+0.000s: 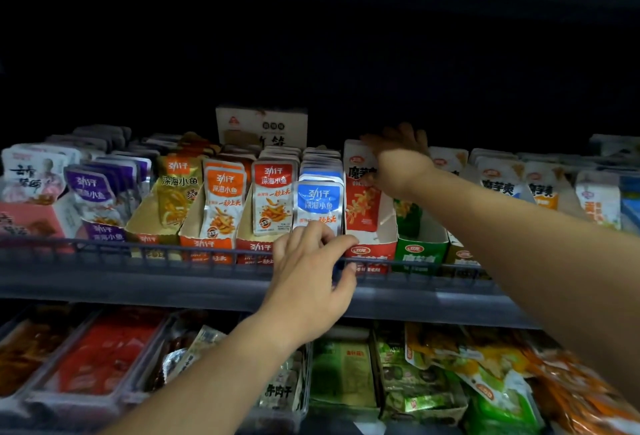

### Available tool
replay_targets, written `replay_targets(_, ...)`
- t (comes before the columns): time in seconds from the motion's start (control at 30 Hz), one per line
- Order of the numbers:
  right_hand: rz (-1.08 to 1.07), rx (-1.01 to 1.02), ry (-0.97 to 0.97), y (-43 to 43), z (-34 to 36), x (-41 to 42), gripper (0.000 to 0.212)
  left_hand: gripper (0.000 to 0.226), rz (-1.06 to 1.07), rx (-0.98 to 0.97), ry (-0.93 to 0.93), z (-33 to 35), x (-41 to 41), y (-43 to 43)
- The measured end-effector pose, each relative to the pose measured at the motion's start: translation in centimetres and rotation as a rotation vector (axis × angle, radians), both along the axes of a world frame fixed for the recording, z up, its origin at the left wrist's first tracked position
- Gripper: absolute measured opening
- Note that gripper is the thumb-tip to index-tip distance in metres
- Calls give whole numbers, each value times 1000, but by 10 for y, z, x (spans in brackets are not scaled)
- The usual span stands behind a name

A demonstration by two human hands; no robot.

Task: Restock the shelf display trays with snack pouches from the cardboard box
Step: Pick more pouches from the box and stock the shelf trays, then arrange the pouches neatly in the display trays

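A row of cardboard display trays stands on the upper shelf (pixel 207 287), each holding upright snack pouches. My left hand (pixel 310 275) is at the shelf's front rail, fingers spread, fingertips touching the lower edge of the front blue pouch (pixel 318 200). My right hand (pixel 398 160) reaches deeper in, fingers apart, lying against the top right of a red-and-white pouch (pixel 360 199) that stands in the red tray (pixel 374 249). That tray looks nearly bare in front of this pouch. No cardboard stock box is in view.
Left of the blue pouches stand red (pixel 273 199), orange (pixel 221 202), yellow (pixel 176 192) and purple (pixel 91 188) pouch trays. A green tray (pixel 420 251) and more white pouches lie to the right. A white carton (pixel 261 126) stands behind. The lower shelf holds bins of packets (pixel 104 355).
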State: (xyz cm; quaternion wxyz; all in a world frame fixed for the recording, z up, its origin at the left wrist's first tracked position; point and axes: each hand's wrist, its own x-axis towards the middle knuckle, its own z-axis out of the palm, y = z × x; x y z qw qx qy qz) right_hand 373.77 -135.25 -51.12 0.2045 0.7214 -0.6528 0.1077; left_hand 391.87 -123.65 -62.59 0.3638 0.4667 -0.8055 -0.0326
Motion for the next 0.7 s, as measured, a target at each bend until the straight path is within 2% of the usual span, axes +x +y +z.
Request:
replay_targets(0.2,7,12,-21,3,-2,-4,82,45,-18,2,-19,0,2,1)
replay_targets(0.4,172,-117,-270,41,-7,-7,50,51,-4,28,-35,1,3,3)
replay_targets(0.57,337,-107,-298,108,-26,-15,39,62,11,53,-96,6,4,9)
replay_targets(0.7,393,-82,-284,161,-54,-21,36,56,26,6,-103,6,8,22)
